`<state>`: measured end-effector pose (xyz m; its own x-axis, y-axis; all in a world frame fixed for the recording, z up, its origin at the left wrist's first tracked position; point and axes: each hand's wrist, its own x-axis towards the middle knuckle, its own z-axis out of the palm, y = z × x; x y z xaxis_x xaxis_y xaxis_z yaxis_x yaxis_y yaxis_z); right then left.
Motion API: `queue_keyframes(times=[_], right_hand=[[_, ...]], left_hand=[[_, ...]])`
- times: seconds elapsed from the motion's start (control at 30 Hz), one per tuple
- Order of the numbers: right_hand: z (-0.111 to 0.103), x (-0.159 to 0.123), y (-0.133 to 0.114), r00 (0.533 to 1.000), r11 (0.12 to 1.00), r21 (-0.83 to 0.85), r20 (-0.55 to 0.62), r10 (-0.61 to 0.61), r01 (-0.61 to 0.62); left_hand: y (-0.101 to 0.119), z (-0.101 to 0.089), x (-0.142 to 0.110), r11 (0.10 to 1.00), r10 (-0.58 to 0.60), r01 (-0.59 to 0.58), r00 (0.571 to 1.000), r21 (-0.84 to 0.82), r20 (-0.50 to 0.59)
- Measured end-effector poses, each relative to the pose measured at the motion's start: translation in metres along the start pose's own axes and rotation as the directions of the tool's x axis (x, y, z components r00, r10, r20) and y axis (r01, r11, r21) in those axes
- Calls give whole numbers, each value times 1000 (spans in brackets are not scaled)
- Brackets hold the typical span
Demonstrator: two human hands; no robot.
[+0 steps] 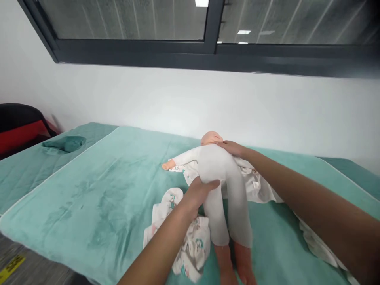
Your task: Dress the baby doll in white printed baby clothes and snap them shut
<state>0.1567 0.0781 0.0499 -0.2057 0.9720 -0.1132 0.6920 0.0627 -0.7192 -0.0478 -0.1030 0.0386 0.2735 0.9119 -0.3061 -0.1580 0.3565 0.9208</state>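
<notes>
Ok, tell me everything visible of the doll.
The doll wears white, fabric-looking long-sleeved clothing; its lower legs are bare. It lies over the green bed cover, head away, feet nearest the camera, one arm out left, the other hidden. The left hand holds a thigh; the right hand rests by its head.

From my end I see a doll lying lengthwise on green bedding, its bare head far off and its legs stretched toward me. It is dressed in plain white with long sleeves and long legs. One arm reaches out to the left, over a printed cloth, its small bare hand showing past the cuff. The legs lie slightly apart, pinkish below the hems, reaching my view's near edge.
</notes>
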Motion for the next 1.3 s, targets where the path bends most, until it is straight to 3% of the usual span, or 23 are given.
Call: queue_keyframes(times=[0.1, 0.17, 0.23, 0.33, 0.4, 0.47, 0.5, 0.57, 0.6, 0.63, 0.67, 0.7, 0.73, 0.77, 0.8, 0.83, 0.9, 0.97, 1.03, 1.1, 1.17, 1.23, 1.3], right_hand=[[-12, 23, -24, 988, 997, 72, 155, -19, 8], [-8, 44, -44, 984, 995, 93, 174, -50, 34], [11, 66, -68, 972, 987, 113, 196, -133, 112], [63, 99, -106, 911, 950, 171, 282, -301, 261], [100, 116, -127, 857, 908, 221, 309, -412, 357], [126, 125, -136, 824, 881, 227, 316, -470, 416], [132, 126, -133, 828, 888, 168, 319, -460, 429], [127, 119, -114, 877, 914, -57, 312, -365, 401], [117, 111, -97, 911, 905, -227, 295, -288, 360], [103, 99, -77, 938, 896, -325, 271, -217, 301], [87, 85, -54, 956, 889, -386, 246, -159, 247], [69, 68, -32, 970, 876, -441, 219, -106, 195], [53, 49, -11, 980, 853, -501, 194, -51, 144], [39, 28, 6, 985, 809, -579, 172, -5, 106], [28, 7, 19, 983, 784, -613, 182, 28, 91], [23, -14, 26, 985, 781, -618, 170, 30, 83], [25, -57, 21, 985, 801, -589, 171, -11, 111], [41, -101, -4, 966, 833, -502, 214, -143, 234], [61, -147, -35, 861, 817, -320, 355, -365, 479], [74, -191, -60, 740, 758, -185, 447, -502, 626], [76, -231, -73, 728, 751, -159, 436, -529, 641], [70, -264, -72, 762, 783, -179, 435, -480, 595], [63, -290, -66, 801, 834, -191, 452, -393, 517]], left_hand=[[35, -30, -1, 993, 48, -50, 999, -110, -21], [58, -62, -7, 988, 2, -16, 996, -156, -90], [75, -98, -15, 977, -6, -24, 990, -212, -141], [83, -149, -24, 980, -87, 33, 956, -194, -281], [79, -176, -26, 990, -122, 89, 923, -105, -365], [69, -197, -26, 990, -78, 120, 896, 69, -437], [63, -205, -27, 970, -18, 136, 866, 200, -500], [48, -211, -34, 827, 229, 187, 749, 531, -621], [40, -210, -41, 682, 402, 218, 686, 698, -607], [31, -205, -50, 493, 569, 224, 647, 840, -507], [22, -198, -60, 271, 677, 167, 666, 948, -311], [13, -188, -71, 55, 684, 48, 726, 997, -72], [4, -177, -79, -127, 591, -118, 788, 985, 171], [-4, -164, -86, -230, 486, -221, 818, 948, 308], [-11, -151, -88, -286, 380, -277, 846, 917, 374], [-17, -138, -87, -325, 345, -306, 842, 895, 414], [-22, -112, -74, -343, 333, -338, 829, 877, 450], [-21, -86, -56, -280, 417, -329, 804, 902, 423], [-17, -61, -42, -211, 488, -361, 766, 908, 418], [-14, -42, -40, -129, 476, -460, 749, 879, 461], [-18, -32, -56, -23, 457, -492, 769, 871, 447], [-27, -30, -90, 73, 501, -445, 790, 892, 353], [-38, -34, -137, 120, 614, -416, 744, 902, 262]])
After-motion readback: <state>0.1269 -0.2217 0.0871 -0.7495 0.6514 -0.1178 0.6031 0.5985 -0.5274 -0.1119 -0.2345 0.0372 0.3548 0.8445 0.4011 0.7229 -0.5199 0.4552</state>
